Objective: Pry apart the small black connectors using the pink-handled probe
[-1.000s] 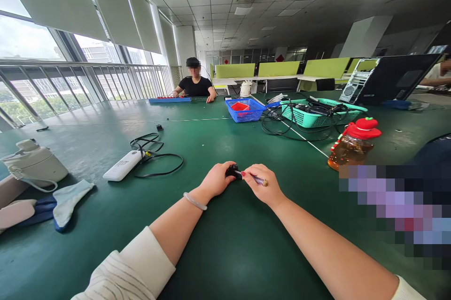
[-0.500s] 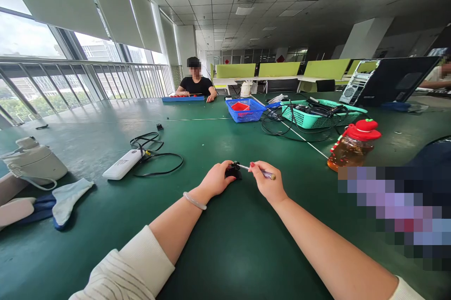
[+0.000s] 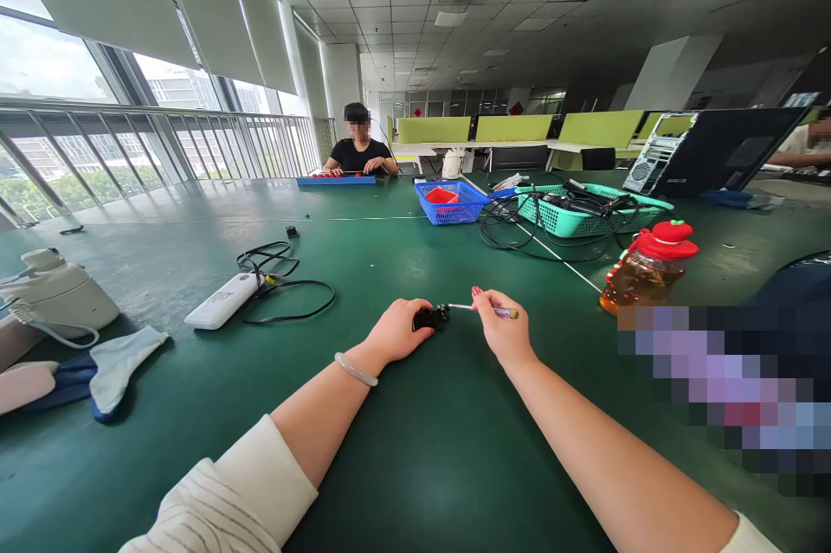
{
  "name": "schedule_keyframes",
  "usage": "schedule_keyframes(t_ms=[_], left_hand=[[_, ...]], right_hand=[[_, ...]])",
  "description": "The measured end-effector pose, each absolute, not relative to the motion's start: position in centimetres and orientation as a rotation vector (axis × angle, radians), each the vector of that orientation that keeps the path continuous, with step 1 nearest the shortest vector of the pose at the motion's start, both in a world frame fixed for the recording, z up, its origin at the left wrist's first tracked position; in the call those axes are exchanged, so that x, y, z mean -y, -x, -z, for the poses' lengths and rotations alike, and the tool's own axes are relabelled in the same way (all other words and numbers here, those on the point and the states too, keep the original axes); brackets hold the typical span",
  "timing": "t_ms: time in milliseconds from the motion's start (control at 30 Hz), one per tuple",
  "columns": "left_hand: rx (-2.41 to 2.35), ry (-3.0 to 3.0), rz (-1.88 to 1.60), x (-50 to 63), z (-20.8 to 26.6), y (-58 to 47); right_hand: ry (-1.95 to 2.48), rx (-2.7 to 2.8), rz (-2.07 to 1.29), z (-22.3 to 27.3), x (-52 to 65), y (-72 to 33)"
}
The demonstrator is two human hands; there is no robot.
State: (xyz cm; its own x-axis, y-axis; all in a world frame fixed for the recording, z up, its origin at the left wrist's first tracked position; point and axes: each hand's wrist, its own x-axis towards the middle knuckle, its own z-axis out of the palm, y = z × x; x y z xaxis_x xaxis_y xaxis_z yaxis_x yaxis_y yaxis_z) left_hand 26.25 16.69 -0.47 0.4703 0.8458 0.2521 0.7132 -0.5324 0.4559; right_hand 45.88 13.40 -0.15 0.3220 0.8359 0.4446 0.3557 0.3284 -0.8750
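Left sleeve [image 3: 214, 492]: cream, thin dark stripes; wide plain cuff [image 3: 276, 453]. Right sleeve [image 3: 753, 536]: cream edge visible. 1 bangle [image 3: 356, 369], pale, smooth, rounded, on left wrist [image 3: 375, 357]. Red nail polish [image 3: 476, 291], right hand [image 3: 505, 326].

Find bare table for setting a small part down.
Bare: the table between the forearms; between the right hand and bottle; and, bar a speck, between the plug and blue basket.
Crowded: between the hands, with the black part and tool; around the green basket, where cables spill out.
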Motion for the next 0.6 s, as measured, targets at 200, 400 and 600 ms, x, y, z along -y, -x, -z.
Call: schedule_keyframes(t_ms=[200, 400, 600], left_hand=[[-1.33, -2.428, -0.624, -16.9, 0.7, -26.2], [-1.326, -2.416, -0.626, -17.1, 0.9, -26.2], [-1.33, -2.41, -0.608, -17.2, 0.9, -26.2]], right_hand=[[1.206, 1.487, -0.54, -0.1, -12.7, -44.7], [1.216, 1.541, -0.607, 0.2, -12.7, -44.6], [1.215, 1.508, -0.525, -0.1, -12.5, -44.8]])
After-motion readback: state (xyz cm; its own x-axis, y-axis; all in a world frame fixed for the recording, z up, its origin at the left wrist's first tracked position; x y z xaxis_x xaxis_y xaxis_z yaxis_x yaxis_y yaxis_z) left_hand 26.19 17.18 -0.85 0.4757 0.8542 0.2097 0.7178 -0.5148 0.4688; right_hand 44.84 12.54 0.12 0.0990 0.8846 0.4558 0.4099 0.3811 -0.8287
